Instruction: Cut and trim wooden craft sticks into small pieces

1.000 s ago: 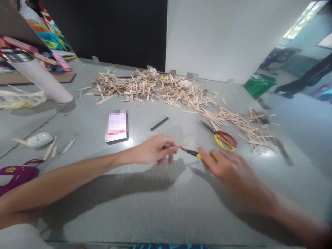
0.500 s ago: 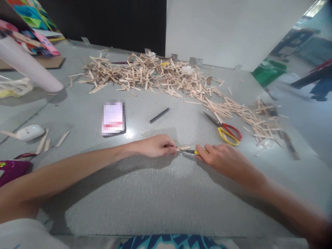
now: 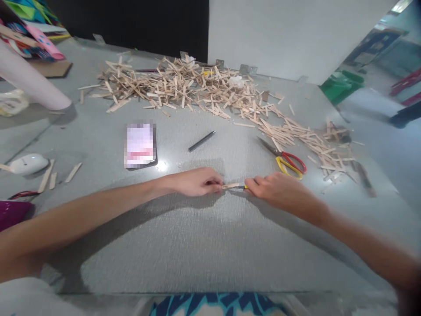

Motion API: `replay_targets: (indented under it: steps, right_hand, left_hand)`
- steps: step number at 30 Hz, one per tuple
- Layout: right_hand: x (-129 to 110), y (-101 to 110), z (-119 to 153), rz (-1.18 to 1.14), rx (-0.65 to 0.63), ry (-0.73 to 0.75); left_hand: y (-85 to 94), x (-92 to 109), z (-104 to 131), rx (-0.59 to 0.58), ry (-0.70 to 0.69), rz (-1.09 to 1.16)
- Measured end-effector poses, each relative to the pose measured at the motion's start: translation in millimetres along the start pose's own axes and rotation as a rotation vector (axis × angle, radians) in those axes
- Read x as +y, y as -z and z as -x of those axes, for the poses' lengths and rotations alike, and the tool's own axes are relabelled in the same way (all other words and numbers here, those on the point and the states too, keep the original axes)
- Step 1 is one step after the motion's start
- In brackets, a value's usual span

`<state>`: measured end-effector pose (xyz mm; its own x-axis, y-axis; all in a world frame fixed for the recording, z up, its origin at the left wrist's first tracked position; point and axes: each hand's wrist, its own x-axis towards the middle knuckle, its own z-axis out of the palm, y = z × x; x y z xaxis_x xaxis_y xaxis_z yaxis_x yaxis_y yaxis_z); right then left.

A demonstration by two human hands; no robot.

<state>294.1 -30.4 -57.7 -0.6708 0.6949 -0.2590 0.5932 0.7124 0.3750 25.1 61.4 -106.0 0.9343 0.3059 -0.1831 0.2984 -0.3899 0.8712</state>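
Note:
Above the grey tabletop [image 3: 204, 237], my left hand [image 3: 200, 181] pinches a short wooden craft stick [image 3: 233, 186], whose free end points right. My right hand [image 3: 269, 186] is closed around a yellow-handled utility knife [image 3: 241, 187]. Its narrow metal end lies against or just beside the stick; the exact contact is too small to make out. Most of the handle is hidden by my fingers. Scissors [image 3: 287, 163] with one red and one yellow handle lie beyond my right hand. A dark pen [image 3: 201, 141] rests farther back, between the hands.
A large heap of craft sticks [image 3: 184, 87] spreads across the back and right. Left of the pen lies a phone [image 3: 140, 145]. A white mouse [image 3: 29, 164] and a few loose sticks [image 3: 73, 172] are at the left, below a pale roll [image 3: 36, 79]. A green bin [image 3: 342, 86] stands beyond the table.
My right hand has moved slightly left, closer to my left hand, with less of the yellow handle showing. The whole view has shifted a little. Both hands keep their hold.

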Motion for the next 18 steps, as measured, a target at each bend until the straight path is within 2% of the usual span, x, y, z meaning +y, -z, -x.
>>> replay_targets:
  steps: [4,8,13,18]
  right_hand:
    - [-9.4,17.2,-1.7,0.047,-0.127,-0.019]
    - [-15.1,31.9,-4.0,-0.007,-0.187,-0.07]
    - [-9.5,37.1,-8.8,-0.117,-0.185,-0.057]
    - [-20.6,39.4,-9.1,-0.044,-0.151,-0.067]
  left_hand:
    - [-0.7,-0.7,0.1,0.015,-0.02,0.001]
    - [-1.2,-3.4,0.0,0.019,-0.039,0.0]
    - [-2.4,-7.9,-0.4,0.029,-0.049,-0.011]
    - [-2.4,-11.2,-0.8,0.023,-0.046,-0.01]
